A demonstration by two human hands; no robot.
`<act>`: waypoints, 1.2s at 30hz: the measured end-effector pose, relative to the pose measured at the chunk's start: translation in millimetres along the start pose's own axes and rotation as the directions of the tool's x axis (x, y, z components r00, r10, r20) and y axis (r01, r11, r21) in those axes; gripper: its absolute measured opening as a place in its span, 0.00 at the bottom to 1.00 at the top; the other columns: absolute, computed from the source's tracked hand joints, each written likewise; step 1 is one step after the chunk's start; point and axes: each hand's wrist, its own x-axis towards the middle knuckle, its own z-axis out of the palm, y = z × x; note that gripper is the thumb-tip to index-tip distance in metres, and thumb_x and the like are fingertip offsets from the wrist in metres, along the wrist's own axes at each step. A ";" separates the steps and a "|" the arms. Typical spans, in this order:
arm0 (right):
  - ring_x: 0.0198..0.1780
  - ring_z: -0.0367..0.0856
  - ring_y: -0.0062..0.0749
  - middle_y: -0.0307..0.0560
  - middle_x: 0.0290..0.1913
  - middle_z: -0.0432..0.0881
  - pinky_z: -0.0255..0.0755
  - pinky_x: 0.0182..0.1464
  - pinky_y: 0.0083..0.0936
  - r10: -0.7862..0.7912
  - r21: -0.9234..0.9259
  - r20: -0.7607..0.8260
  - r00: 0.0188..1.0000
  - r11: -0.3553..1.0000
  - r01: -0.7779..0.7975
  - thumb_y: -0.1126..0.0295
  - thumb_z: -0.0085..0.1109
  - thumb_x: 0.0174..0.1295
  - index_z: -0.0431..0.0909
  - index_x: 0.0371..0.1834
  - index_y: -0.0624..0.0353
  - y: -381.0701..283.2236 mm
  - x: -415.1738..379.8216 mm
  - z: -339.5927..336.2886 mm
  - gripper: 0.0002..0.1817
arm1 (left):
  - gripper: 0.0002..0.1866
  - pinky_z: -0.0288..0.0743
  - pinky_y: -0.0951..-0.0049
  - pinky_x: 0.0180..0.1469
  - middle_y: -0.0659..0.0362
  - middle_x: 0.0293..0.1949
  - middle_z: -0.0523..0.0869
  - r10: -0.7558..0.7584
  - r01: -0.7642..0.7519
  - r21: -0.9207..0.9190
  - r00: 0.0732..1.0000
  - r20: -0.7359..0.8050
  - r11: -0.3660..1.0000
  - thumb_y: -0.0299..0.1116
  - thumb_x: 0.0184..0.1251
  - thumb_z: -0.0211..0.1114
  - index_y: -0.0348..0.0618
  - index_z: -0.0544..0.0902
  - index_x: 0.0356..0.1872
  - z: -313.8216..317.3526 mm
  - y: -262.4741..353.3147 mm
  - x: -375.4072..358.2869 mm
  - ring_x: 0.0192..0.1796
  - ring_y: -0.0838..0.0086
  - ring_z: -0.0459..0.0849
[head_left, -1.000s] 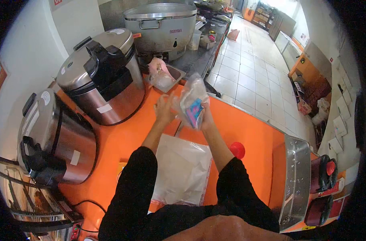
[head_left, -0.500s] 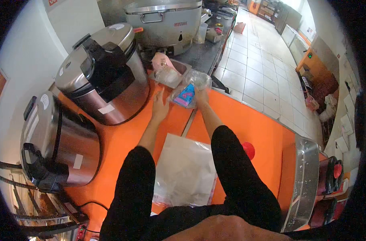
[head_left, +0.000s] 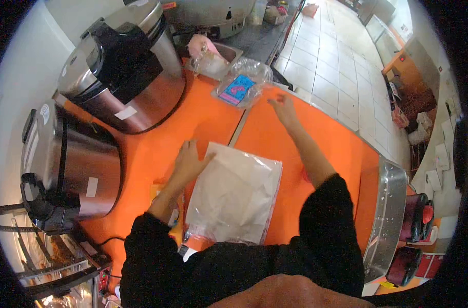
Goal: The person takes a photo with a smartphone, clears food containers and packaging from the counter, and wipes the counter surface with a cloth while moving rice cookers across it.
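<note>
My left hand [head_left: 189,161] is open beside the upper left edge of a stack of clear plastic bags or sheets [head_left: 236,192], its thumb reaching to the edge; whether it touches cannot be made out. My right hand [head_left: 284,109] hovers over the orange counter, fingers loosely bent and apart, holding nothing. Just up and left of it lies a clear plastic pack [head_left: 250,77] with a blue and pink label [head_left: 237,88]. Beyond the pack sits a metal pan [head_left: 228,53] with a pink-and-clear plastic bag [head_left: 206,54] in it.
Two large steel rice cookers [head_left: 136,77] [head_left: 72,169] stand on the left. A grey cooker [head_left: 208,18] is at the back. On the right is a metal tray [head_left: 385,218]. A red round object [head_left: 306,175] is partly behind my right forearm. The tiled floor [head_left: 321,66] lies beyond the counter.
Both hands have come away from the labelled plastic pack, which now lies flat. My left hand has drawn back to the plastic stack; my right hand has moved right. The view has tilted down.
</note>
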 end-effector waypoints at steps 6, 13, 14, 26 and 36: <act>0.54 0.77 0.50 0.62 0.52 0.78 0.70 0.57 0.40 0.027 -0.482 0.629 0.777 0.798 0.362 0.39 0.68 0.47 0.75 0.53 0.67 10.9 -130.5 -38.0 0.42 | 0.38 0.73 0.56 0.54 0.40 0.44 0.83 -0.034 0.063 -0.078 0.943 0.331 0.995 0.58 0.53 0.66 0.33 0.74 0.54 14.4 -11.5 -69.4 0.48 0.49 0.82; 0.42 0.80 0.38 0.52 0.37 0.83 0.73 0.46 0.33 0.047 -0.296 0.768 0.639 0.911 0.289 0.51 0.73 0.46 0.82 0.39 0.64 -1.7 -113.9 -34.8 0.27 | 0.34 0.76 0.60 0.51 0.41 0.47 0.83 -0.114 0.132 -0.407 0.991 0.068 0.904 0.42 0.59 0.67 0.31 0.68 0.61 -11.3 -0.7 -56.5 0.50 0.56 0.83; 0.40 0.80 0.37 0.51 0.35 0.83 0.73 0.44 0.32 0.026 -0.296 0.768 0.640 0.900 0.319 0.53 0.74 0.47 0.82 0.37 0.64 -10.0 -104.3 -31.4 0.24 | 0.34 0.76 0.62 0.50 0.41 0.47 0.83 -0.091 0.097 -0.534 0.995 0.037 0.840 0.40 0.58 0.68 0.30 0.67 0.62 -26.0 -3.6 -51.2 0.50 0.58 0.83; 0.61 0.69 0.58 0.69 0.61 0.68 0.66 0.62 0.45 -0.188 -0.210 0.469 0.863 0.925 0.315 0.52 0.71 0.47 0.62 0.67 0.66 -17.1 -116.5 93.3 0.46 | 0.28 0.72 0.62 0.56 0.47 0.50 0.81 0.017 -0.106 -0.295 0.957 -0.289 0.950 0.22 0.49 0.69 0.39 0.70 0.55 0.6 -134.8 71.4 0.54 0.55 0.80; 0.56 0.71 0.49 0.63 0.54 0.70 0.68 0.58 0.35 -0.181 0.006 0.250 0.951 0.983 0.185 0.64 0.67 0.53 0.63 0.66 0.69 -3.4 -140.5 113.4 0.38 | 0.23 0.73 0.57 0.48 0.44 0.43 0.82 0.125 -0.319 -0.272 0.826 -0.550 0.908 0.16 0.54 0.61 0.40 0.71 0.52 0.5 -98.1 58.2 0.48 0.49 0.81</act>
